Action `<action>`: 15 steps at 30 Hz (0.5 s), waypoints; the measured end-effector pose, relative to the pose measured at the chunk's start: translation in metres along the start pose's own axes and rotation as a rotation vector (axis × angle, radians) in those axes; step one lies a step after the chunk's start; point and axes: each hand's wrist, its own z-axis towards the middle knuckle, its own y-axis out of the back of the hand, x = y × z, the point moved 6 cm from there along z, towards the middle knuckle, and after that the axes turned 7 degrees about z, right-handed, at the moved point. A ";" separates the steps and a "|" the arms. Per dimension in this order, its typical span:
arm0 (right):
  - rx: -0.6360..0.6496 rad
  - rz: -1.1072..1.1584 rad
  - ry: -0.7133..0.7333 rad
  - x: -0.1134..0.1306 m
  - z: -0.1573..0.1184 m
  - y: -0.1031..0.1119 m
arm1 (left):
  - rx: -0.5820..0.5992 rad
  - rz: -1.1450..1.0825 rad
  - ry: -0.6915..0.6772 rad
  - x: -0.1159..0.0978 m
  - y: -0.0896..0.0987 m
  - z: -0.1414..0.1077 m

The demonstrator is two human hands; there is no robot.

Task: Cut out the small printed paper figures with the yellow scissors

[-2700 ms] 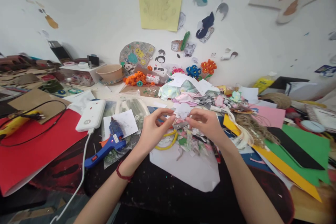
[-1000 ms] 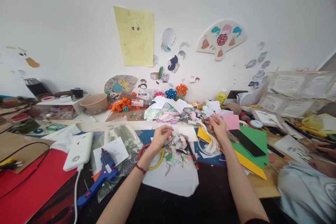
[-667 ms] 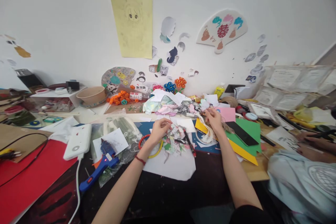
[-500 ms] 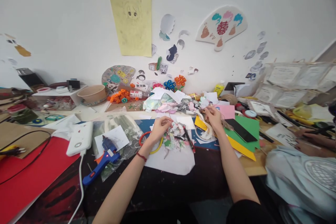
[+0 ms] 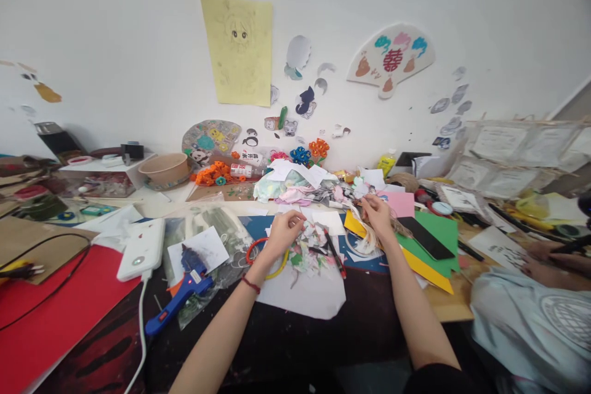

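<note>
My left hand is over the left edge of a heap of paper scraps, thumb and fingers pinched together. What they hold, if anything, is too small to make out. My right hand is closed at the upper end of a bundle of cream cord, its fingertips on the strands. Scissors or a pen-like black and red tool lies across the scraps. Under the scraps is a white paper sheet. Beside my left wrist are a red ring and a yellow ring.
A blue glue gun and a white power bank with a cable lie to the left. Right of my hand are a black phone and green card. Fabric scraps are piled behind. Another person's hand is at far right.
The whole view has shifted slightly downward and to the right. Both hands stay at nearly the same spots over the scraps and the cord, fingers still closed.
</note>
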 end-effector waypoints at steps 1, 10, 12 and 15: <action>0.000 -0.006 -0.005 0.000 0.000 0.000 | -0.005 0.060 -0.008 -0.003 0.002 -0.002; -0.032 -0.031 -0.024 0.001 -0.002 -0.004 | 0.038 0.571 -0.116 -0.023 -0.003 -0.021; -0.030 -0.039 -0.030 0.000 -0.003 -0.006 | 0.064 0.636 -0.134 -0.026 -0.006 -0.022; -0.036 -0.045 -0.036 0.000 -0.004 -0.006 | 0.081 0.704 -0.144 -0.029 -0.007 -0.022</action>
